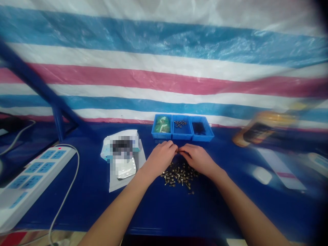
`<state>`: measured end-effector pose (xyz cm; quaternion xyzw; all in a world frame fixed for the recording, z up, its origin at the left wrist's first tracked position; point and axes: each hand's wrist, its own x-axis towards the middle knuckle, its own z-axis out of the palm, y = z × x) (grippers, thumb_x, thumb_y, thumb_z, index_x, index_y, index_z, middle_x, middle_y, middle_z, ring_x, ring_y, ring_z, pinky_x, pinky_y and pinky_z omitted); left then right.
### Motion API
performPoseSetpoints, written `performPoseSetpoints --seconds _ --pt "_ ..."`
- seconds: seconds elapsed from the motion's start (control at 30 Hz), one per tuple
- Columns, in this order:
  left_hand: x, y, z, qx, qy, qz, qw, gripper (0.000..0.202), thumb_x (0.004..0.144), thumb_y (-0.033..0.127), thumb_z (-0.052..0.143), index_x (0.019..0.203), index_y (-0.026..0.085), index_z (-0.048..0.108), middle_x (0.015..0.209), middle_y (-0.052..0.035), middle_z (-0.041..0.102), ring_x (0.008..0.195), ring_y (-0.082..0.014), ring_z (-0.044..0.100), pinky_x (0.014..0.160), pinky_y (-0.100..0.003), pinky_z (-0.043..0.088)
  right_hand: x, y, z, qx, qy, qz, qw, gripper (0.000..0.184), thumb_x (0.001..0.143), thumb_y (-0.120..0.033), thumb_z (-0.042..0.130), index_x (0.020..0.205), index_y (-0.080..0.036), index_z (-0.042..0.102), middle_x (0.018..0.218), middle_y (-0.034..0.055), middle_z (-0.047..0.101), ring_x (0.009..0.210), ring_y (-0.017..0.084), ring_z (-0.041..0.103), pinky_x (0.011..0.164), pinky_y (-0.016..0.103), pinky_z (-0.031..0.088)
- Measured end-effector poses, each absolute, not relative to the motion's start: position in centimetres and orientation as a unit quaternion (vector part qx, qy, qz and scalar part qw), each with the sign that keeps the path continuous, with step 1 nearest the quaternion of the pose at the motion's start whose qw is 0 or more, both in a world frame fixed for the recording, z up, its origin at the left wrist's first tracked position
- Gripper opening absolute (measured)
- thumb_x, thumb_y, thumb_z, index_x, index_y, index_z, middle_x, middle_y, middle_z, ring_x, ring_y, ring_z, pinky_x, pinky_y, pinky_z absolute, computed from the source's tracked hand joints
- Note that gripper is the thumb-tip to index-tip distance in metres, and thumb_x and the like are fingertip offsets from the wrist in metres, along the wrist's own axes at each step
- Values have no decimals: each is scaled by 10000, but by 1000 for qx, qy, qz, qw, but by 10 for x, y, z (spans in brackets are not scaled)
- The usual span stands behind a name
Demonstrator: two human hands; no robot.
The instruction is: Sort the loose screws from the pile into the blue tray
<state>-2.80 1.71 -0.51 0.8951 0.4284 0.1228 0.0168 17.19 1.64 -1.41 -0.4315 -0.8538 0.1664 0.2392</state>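
Observation:
My left hand (162, 156) and my right hand (198, 158) meet over the table, fingertips pinched close together. Something small seems to be between them, too small to make out. Just below lies a loose pile of small brass-coloured, screw-like pieces (178, 177) with dark heads, partly hidden by both hands. Beyond my fingers stand three joined blue bins. A green plastic bag (163, 125) fills the left bin (161, 136). In the middle bin (182, 137) are several small metal pieces (180, 123), and dark small parts (199, 128) lie in the right bin (203, 138).
At left are a white power strip (38, 171) with its cable (73, 177), and a phone (127, 169) on white paper beside a white package (135, 136). A blurred bottle (263, 128), a white rounded object (262, 175) and a flat white strip (282, 169) lie right.

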Motion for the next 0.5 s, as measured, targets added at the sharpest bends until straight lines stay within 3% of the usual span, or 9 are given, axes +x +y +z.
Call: performPoseSetpoints --seconds 0.3,0.5 --pt "-27 17 -10 895 427 121 35 138 974 179 450 921 177 578 922 -58 563 913 -223 570 818 -360 463 170 19 -19 -420 -838 212 275 144 865 -94 588 840 -198 684 901 29 660 807 156 622 752 269 471" --pt "-32 20 -10 887 437 141 41 159 983 195 443 937 176 595 934 -56 564 907 -214 574 813 -350 460 176 21 -22 -446 -831 175 282 336 919 -98 476 1153 -241 669 1071 70 651 934 199 639 859 328 486"
